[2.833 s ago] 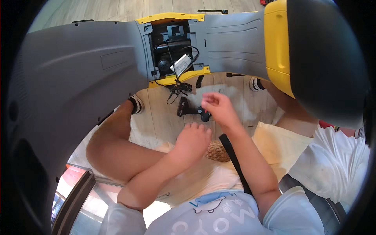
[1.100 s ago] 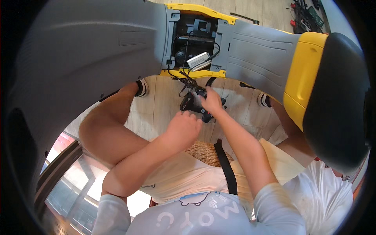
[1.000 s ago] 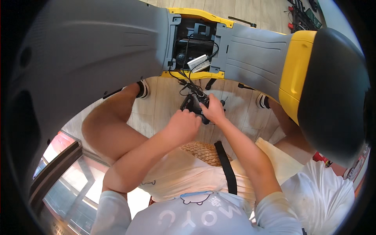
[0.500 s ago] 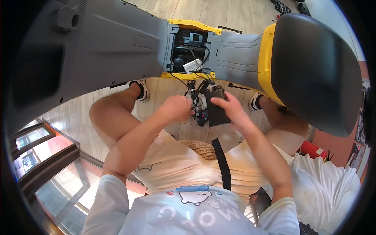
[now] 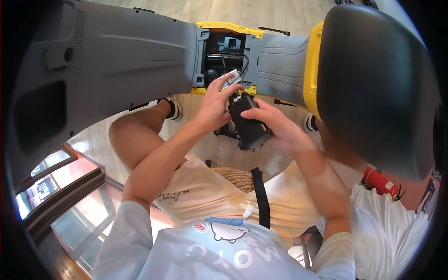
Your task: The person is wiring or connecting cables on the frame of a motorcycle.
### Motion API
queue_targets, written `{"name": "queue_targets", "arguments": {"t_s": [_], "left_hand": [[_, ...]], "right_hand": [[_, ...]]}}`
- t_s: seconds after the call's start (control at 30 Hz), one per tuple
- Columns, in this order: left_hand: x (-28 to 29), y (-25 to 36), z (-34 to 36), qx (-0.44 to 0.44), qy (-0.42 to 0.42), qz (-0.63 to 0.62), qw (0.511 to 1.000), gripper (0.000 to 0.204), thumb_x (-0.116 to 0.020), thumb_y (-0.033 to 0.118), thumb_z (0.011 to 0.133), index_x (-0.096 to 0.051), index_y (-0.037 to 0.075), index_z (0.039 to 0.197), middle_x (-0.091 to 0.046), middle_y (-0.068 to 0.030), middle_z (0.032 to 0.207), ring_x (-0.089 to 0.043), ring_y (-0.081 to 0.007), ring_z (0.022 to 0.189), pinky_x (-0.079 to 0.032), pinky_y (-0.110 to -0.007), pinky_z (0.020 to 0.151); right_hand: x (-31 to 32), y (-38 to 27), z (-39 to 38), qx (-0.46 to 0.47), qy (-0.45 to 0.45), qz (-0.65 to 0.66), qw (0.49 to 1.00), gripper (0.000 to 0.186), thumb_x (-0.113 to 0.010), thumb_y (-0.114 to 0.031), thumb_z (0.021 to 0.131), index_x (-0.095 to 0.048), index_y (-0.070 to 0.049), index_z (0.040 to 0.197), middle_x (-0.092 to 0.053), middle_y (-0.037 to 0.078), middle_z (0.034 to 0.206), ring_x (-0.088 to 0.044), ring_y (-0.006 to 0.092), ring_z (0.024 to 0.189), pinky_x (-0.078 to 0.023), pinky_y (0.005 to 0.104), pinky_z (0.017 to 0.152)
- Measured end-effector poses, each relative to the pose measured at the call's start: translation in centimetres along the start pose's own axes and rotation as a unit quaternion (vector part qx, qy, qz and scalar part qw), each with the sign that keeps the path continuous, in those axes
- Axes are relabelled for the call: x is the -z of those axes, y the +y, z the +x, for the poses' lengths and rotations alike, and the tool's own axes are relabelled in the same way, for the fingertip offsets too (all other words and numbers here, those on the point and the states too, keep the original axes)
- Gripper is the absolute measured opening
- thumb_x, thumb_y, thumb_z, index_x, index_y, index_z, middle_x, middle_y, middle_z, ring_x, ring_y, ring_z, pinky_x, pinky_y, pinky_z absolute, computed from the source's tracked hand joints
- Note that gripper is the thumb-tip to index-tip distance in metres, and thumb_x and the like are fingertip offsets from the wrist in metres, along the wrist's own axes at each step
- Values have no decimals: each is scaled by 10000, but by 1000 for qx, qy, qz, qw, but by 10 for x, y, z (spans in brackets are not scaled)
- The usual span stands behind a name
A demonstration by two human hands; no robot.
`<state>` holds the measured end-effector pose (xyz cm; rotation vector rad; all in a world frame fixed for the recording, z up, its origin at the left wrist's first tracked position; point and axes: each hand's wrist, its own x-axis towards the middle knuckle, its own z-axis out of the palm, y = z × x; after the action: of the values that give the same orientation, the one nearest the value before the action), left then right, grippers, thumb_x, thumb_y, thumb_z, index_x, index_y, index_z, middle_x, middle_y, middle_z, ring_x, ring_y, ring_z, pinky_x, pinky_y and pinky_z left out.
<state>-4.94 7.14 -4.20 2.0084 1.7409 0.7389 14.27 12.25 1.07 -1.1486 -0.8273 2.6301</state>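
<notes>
A flat black box with wires at its upper end, perhaps a controller unit (image 5: pixel 252 128), hangs over the floor just below the yellow-edged opening (image 5: pixel 200 91) of a grey scooter body. My right hand (image 5: pixel 282 126) is closed on its right side, thumb across the face. My left hand (image 5: pixel 214 105) is at the upper left of the box, its fingers stretched and apart beside the black cables (image 5: pixel 237 95). Its thumb is hidden. Behind those fingertips lies a white-labelled part (image 5: pixel 233 74) at the opening's lower edge. Dark cables and connectors (image 5: pixel 228 130) hang partly hidden behind the box.
A grey panel (image 5: pixel 130 51) spans the left, and a black seat (image 5: pixel 373 88) bulges at the right. Lower left stands a glass-topped case (image 5: pixel 79 224). A red fire extinguisher (image 5: pixel 379 181) lies beside white cloth (image 5: pixel 382 228) at lower right.
My left hand has moved up from the hanging cables to the wired end of the box. The box has shifted slightly left, with my right hand still gripping it.
</notes>
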Motion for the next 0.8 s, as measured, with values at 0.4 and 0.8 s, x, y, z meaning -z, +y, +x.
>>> {"name": "queue_targets", "arguments": {"t_s": [0.4, 0.8], "left_hand": [[12, -6, 26, 173, 41, -218, 960, 204, -675, 55, 766, -480, -5, 773, -378, -71, 618, -390, -72, 687, -390, -275, 572], [33, -29, 2, 39, -143, -103, 984, 341, -592, -94, 670, -591, -23, 1004, -610, -245, 844, -595, -418, 794, -487, -404, 683]], "right_hand": [[16, -7, 2, 1, -73, 155, 985, 418, -506, -318, 956, -531, -25, 1254, -650, 118, 1044, -665, 206, 882, -556, 347, 676], [14, 2, 23, 82, 2, -63, 995, 395, -612, -328, 927, -572, -38, 1193, -619, 41, 916, -571, 82, 701, -490, 221, 613]]}}
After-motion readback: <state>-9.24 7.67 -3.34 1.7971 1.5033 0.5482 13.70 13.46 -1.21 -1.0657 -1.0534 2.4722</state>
